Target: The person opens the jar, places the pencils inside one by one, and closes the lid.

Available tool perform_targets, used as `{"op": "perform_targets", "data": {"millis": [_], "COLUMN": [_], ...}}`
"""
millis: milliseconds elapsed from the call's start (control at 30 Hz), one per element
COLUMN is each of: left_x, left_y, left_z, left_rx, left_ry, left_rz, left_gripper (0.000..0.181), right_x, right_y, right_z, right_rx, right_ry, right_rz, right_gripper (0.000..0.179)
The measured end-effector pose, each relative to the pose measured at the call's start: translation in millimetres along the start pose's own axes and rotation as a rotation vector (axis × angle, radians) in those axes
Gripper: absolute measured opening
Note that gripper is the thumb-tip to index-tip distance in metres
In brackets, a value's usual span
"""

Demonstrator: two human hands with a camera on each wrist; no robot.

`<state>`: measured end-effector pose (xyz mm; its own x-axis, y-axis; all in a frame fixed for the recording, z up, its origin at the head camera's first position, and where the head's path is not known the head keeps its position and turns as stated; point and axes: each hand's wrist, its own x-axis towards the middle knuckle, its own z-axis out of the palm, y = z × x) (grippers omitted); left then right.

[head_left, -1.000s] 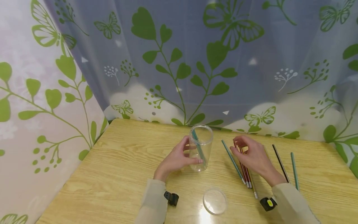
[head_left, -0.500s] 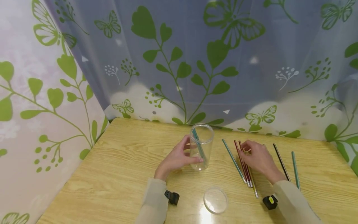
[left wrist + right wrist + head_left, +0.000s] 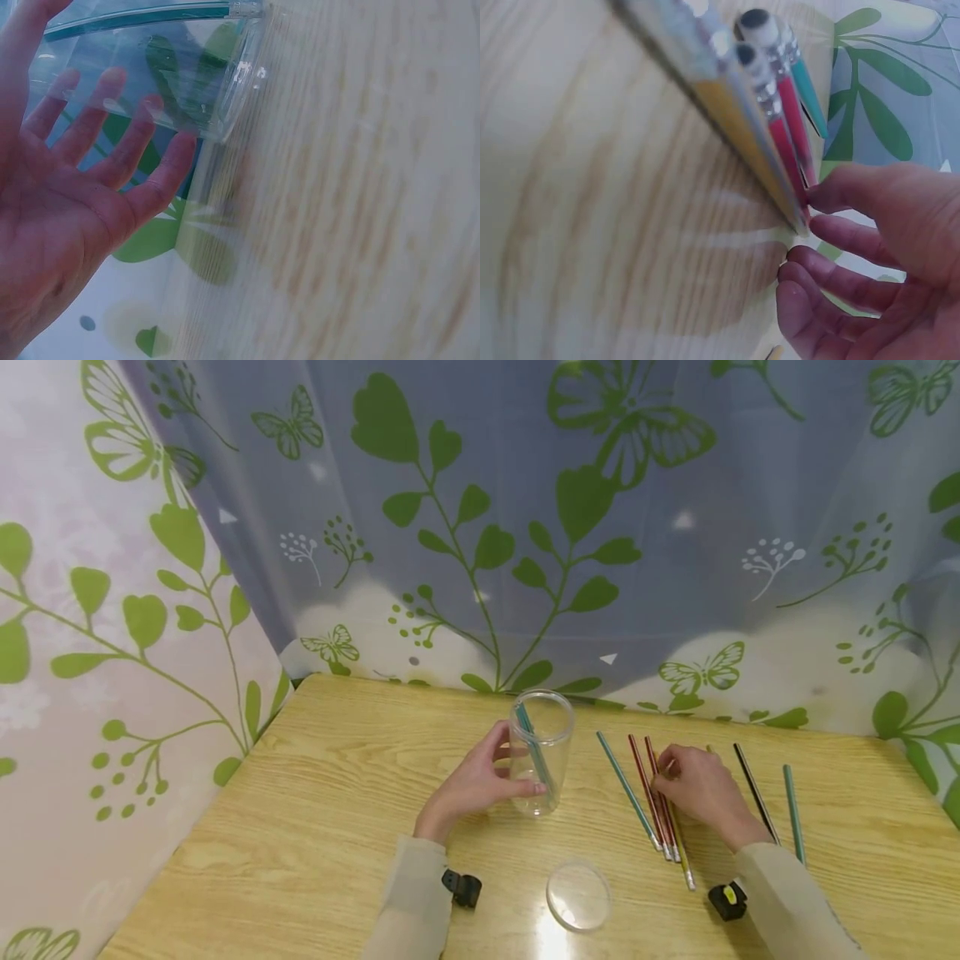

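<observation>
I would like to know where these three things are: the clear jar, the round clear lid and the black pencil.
Clear jar (image 3: 559, 764): head view, on its side wall, below the rim.
Round clear lid (image 3: 578, 897): head view, middle of its flat face.
Black pencil (image 3: 757, 792): head view, middle of its shaft.

Wooden table (image 3: 315, 810) under pencils (image 3: 649, 796), cup (image 3: 557, 766), lid (image 3: 579, 897)

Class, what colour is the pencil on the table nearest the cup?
The pencil is teal, clearest in the head view.
</observation>
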<state>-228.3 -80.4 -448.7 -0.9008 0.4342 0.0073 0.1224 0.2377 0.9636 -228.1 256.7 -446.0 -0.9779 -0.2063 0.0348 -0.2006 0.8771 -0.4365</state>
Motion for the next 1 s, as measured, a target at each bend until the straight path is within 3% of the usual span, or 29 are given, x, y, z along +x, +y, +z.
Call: {"op": "perform_targets", "data": {"millis": [300,433,500,800,1000], "left_x": [0.0,0.8,1.0,0.9,0.9], "left_y": [-0.3,-0.7,-0.7,-0.4,-0.5], "left_z": [-0.7,-0.5,-0.3,0.5,0.6], "left_rx": [0.003,0.004,0.004,0.008,0.010], "left_ry": [-0.002,-0.002,-0.004,0.003,0.007], "left_rz": [0.005,0.011,0.014,0.012,0.012], "left_gripper": [0.081,0.080,0.081,0.081,0.082], "right_x": [0.4,-0.3,-0.5,-4.8,-8.9], "right_y": [-2.6,-4.1,-4.6,-3.7,-10.7], "right_z": [-2.8,-0.8,0.2,-3.3,-14.9], "right_rx": [-0.046,-0.011,0.023,0.157,0.168], "right_ry": [-0.084,-0.083,-0.081,-0.030,0.062], "right_rz": [0.066,0.104,0.132,0.243,0.194], "right_gripper": [0.022,0.016,0.021,0.025,0.023]}}
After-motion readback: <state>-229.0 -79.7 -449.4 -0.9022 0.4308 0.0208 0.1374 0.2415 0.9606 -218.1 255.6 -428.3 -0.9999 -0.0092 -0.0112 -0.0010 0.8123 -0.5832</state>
